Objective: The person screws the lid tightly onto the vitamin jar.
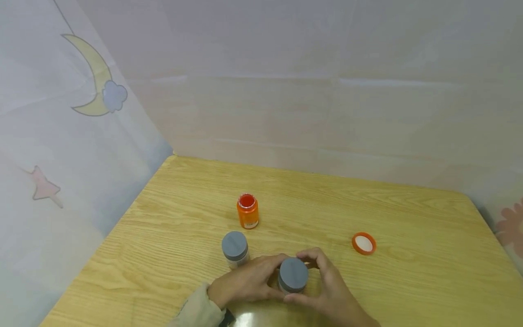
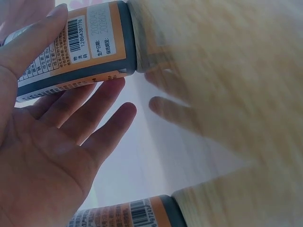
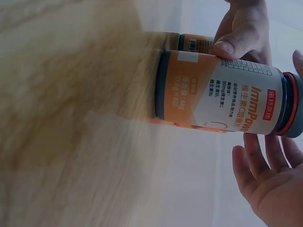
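On the table (image 1: 175, 218), left hand (image 1: 253, 279) and right hand (image 1: 332, 289) curl fingers round the capped jar (image 3: 222, 90), seemingly steadying it; next move likely wants a lid (image 1: 293, 272) twist

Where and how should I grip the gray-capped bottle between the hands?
Probably the body of the gray-capped bottle, below its cap, from the right: it stands upright with straight sides, while the left hand and a second bottle occupy its left.

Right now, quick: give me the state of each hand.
Left hand: closed round the nearer gray-lidded bottle, holding its side.
Right hand: thumb and fingers curved round the same bottle's top, holding it by the lid.
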Motion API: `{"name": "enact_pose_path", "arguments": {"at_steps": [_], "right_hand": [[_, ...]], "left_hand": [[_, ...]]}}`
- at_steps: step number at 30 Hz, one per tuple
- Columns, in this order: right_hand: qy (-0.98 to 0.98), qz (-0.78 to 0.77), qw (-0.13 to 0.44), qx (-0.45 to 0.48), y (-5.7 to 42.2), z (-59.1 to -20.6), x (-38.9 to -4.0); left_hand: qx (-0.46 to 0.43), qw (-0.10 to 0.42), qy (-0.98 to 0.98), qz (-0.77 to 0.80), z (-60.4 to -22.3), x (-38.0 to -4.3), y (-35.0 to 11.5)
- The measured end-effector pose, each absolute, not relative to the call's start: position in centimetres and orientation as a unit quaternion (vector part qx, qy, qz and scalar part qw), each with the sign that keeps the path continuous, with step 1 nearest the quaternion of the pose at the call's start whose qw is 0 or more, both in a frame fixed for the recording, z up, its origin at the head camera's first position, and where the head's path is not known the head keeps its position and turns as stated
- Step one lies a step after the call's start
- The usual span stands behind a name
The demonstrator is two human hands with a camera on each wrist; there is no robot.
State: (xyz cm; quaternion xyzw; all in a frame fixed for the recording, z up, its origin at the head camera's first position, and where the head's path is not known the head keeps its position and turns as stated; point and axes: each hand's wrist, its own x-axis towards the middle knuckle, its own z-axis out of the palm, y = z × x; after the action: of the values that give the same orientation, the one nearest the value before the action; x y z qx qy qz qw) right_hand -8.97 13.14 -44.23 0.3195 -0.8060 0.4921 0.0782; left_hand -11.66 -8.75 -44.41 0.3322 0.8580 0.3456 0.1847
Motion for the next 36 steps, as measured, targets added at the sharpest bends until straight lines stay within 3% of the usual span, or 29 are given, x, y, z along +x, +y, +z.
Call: {"name": "enact_pose_path", "arguments": {"at_steps": [8, 25, 36], "right_hand": [[-0.812, 0.475, 0.035, 0.338, 13.50, -43.61, -8.90], [-0.823, 0.473, 0.071, 0.306, 13.06, -43.96, -8.99], [-0.786, 0.501, 0.030, 0.361, 13.78, -43.52, -9.34]], "left_hand": [[0.341, 0.174, 0.863, 0.329, -44.41, -11.65, -8.91], [0.336, 0.185, 0.858, 0.341, -44.42, -11.71, -8.75], [0.355, 0.169, 0.859, 0.328, -44.47, -11.81, -8.85]]}}
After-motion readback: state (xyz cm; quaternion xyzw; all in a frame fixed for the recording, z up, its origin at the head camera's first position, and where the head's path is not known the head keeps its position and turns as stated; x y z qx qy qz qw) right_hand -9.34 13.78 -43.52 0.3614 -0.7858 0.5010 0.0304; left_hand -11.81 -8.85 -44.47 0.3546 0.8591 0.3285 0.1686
